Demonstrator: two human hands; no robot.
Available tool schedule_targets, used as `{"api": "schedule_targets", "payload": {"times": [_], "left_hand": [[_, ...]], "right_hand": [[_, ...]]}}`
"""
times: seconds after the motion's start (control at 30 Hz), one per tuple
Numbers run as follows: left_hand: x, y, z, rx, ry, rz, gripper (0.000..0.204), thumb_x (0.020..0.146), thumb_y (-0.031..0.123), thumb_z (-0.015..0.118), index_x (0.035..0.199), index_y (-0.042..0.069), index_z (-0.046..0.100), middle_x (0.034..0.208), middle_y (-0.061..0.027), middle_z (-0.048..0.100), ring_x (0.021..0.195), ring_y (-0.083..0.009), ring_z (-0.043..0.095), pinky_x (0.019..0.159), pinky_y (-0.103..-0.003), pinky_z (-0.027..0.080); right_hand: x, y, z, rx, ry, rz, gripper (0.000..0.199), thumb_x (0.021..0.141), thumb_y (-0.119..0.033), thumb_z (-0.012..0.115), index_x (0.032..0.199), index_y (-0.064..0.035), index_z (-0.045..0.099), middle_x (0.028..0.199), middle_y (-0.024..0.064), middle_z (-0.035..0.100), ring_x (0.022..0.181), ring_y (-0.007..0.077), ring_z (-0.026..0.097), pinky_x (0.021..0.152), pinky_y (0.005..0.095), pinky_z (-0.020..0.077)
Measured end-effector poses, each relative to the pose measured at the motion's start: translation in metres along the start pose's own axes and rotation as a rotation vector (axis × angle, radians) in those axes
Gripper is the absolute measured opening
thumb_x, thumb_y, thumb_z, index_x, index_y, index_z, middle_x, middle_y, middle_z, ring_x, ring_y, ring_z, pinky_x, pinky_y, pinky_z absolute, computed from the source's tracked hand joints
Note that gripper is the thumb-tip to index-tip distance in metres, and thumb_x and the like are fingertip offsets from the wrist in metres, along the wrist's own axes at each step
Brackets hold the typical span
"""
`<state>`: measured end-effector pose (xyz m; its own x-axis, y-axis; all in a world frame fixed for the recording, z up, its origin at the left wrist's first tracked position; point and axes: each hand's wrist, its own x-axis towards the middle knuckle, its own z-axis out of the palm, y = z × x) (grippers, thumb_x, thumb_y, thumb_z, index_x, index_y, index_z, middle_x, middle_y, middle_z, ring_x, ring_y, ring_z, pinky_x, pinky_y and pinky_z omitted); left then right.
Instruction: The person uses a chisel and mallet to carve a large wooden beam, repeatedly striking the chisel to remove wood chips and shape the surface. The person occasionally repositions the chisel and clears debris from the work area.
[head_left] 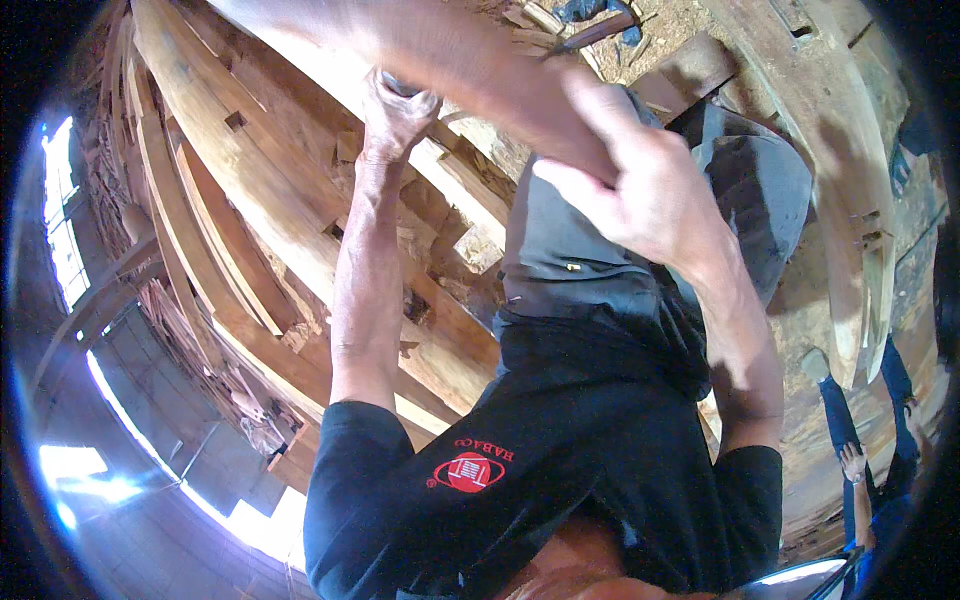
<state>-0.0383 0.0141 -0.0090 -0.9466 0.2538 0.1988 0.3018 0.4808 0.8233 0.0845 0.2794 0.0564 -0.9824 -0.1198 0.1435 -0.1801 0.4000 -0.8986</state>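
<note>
Both hands grip one long, pale wooden beam (pixel 450 50) that runs slantwise across the top of the view, close to the camera. The left hand (pixel 395 110) is clenched around the beam's underside near its middle, fingers curled up over it, the bare forearm running straight down from the beam to a black short sleeve. The right hand (pixel 640 190) grasps the beam's lower right end, thumb and fingers wrapped around the wood, wrist bent below it. Under the beam lie grey trousers and a black shirt (pixel 560 470) with a red emblem. Beyond the beam, to its left, curved wooden planks (pixel 230 200) with square notches lie stacked side by side. Far right of the beam, another person (pixel 860 470) in blue stands on the dusty floor
</note>
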Motion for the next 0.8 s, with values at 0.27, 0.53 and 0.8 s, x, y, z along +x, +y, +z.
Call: {"api": "schedule_targets", "payload": {"times": [0.27, 0.53, 0.8], "left_hand": [[-0.021, -0.005, -0.013, -0.148, 0.024, -0.264, 0.035, 0.089, 0.026, 0.084, 0.077, 0.006, 0.058, 0.062, 0.0024, 0.055, 0.058, -0.0051, 0.051, 0.054, -0.025, 0.044], [-0.016, -0.014, -0.010, -0.175, -0.075, -0.108, 0.028, 0.093, 0.027, 0.077, 0.092, 0.004, 0.061, 0.068, -0.0036, 0.064, 0.059, -0.0111, 0.060, 0.057, -0.028, 0.051], [-0.020, -0.001, -0.012, 0.016, -0.069, -0.352, 0.033, 0.088, 0.028, 0.083, 0.089, 0.006, 0.060, 0.069, -0.0064, 0.067, 0.062, -0.0138, 0.064, 0.060, -0.030, 0.052]], "right_hand": [[0.017, -0.038, -0.030, 0.326, 0.275, -0.125, 0.053, 0.089, -0.010, 0.077, 0.137, 0.0052, 0.058, 0.100, 0.0171, 0.072, 0.084, 0.0255, 0.072, 0.078, 0.0352, 0.0585], [-0.010, 0.005, 0.003, -0.157, -0.106, 0.101, 0.060, 0.092, -0.023, 0.077, 0.139, 0.0062, 0.053, 0.113, 0.0198, 0.073, 0.101, 0.0323, 0.073, 0.089, 0.0401, 0.0575], [-0.004, -0.057, -0.042, 0.588, 0.323, -0.169, 0.022, 0.098, -0.014, 0.063, 0.112, 0.0029, 0.061, 0.085, 0.0165, 0.067, 0.070, 0.0221, 0.065, 0.063, 0.0329, 0.0540]]}}
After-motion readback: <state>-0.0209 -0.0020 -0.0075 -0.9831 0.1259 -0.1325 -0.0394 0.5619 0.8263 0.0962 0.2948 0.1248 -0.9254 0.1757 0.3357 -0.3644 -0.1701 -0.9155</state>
